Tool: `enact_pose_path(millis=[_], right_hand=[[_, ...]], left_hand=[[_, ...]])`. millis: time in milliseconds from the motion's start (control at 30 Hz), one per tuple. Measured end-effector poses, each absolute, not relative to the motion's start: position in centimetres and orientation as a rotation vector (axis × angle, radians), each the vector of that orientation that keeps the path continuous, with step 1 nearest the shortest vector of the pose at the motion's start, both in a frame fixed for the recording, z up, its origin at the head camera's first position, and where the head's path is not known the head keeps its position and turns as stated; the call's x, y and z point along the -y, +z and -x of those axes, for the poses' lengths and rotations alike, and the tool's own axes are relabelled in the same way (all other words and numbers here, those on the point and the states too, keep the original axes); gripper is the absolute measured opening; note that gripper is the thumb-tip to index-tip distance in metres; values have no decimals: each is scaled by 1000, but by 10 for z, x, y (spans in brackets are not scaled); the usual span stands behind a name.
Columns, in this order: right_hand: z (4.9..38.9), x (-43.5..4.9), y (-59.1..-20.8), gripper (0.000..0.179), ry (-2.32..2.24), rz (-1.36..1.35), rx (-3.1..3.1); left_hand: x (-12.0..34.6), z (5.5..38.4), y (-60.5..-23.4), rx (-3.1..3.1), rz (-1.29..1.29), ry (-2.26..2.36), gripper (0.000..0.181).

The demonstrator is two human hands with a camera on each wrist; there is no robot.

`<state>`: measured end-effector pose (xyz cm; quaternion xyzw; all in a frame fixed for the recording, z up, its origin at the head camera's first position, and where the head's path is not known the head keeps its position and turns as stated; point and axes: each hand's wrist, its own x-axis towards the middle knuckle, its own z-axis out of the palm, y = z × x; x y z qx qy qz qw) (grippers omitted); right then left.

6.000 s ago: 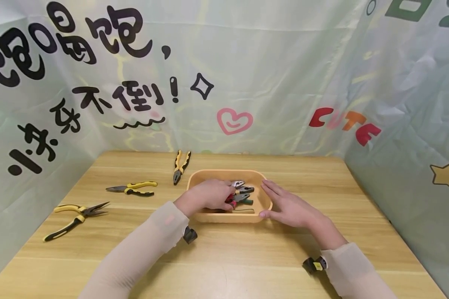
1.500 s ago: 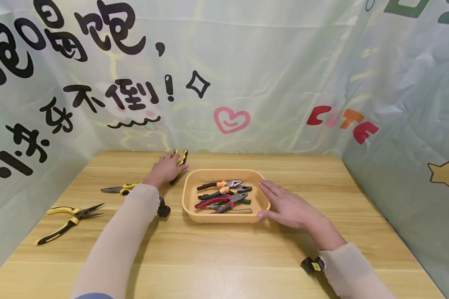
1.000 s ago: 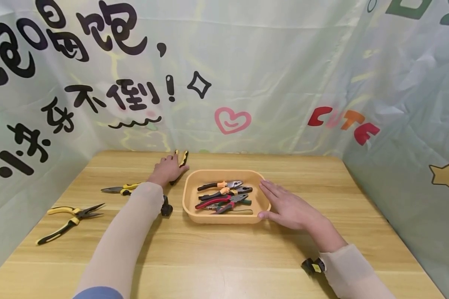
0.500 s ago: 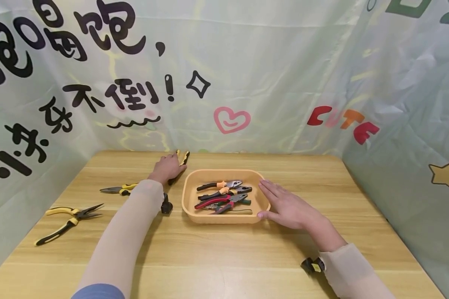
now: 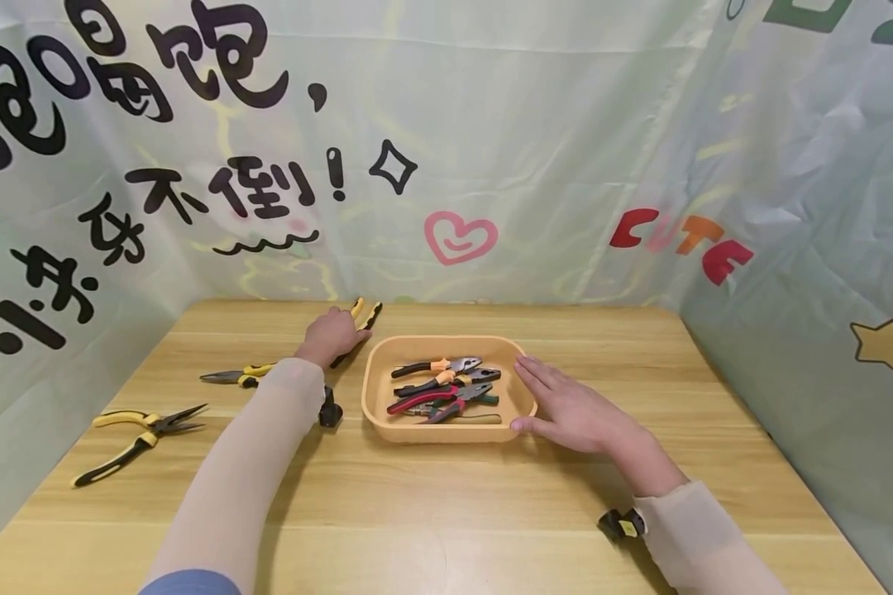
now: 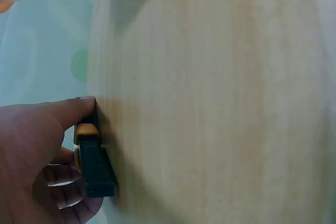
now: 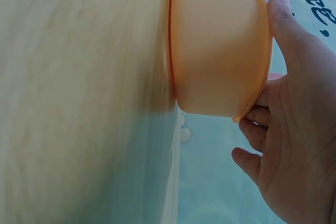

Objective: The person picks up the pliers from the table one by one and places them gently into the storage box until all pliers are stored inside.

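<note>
At the back left of the table, my left hand (image 5: 331,335) grips combination pliers with yellow and black handles (image 5: 373,317). Its thumb and fingers lie on either side of the dark head (image 6: 96,169) in the left wrist view; the hand covers part of the tool from above. My right hand (image 5: 573,409) rests against the right end of an orange plastic basket (image 5: 446,435), fingers extended along the rim and thumb at the near corner. In the basket lie several pliers, among them red-handled ones (image 5: 424,402) and orange-and-black ones (image 5: 420,368).
Long-nose pliers (image 5: 249,376) lie left of the basket, partly behind my left forearm. Nearer the left edge, larger long-nose pliers (image 5: 145,440) lie spread. A printed cloth backdrop (image 5: 551,165) stands along the back and sides of the wooden table (image 5: 446,512).
Six seconds ago my left hand was inside the basket; it is now at the back-left pliers. In the last second their handles have swung slightly right. My right hand stays at the basket.
</note>
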<state>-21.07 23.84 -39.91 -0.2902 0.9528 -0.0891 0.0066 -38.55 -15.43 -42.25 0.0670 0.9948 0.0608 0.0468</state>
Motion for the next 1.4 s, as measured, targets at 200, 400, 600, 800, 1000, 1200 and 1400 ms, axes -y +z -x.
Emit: enact_pose_path(millis=[200,400,600,800,1000,1200,1400], right_hand=[[211,-238,-399,95,-280,909,-2981],[212,-238,-400,96,-281,914,-2985],[213,-239,-399,96,-295,907,-2986],[211,-239,-400,96,-307,910,-2985],[210,-239,-400,96,-314,897,-2986],[211,-238,-400,97,-313,894,-2986],[211,-238,-401,97,-311,900,-2988]], left_hand=[[152,382,-420,-3045,-251,178,52],[153,377,-421,-3071,-312,171,51],[155,373,-423,-3085,-426,122,54],[157,371,-424,-3089,-502,106,52],[159,368,-425,-3095,-526,127,57],[163,365,-424,-3108,-513,179,60],[166,362,-419,-3098,-490,291,62]])
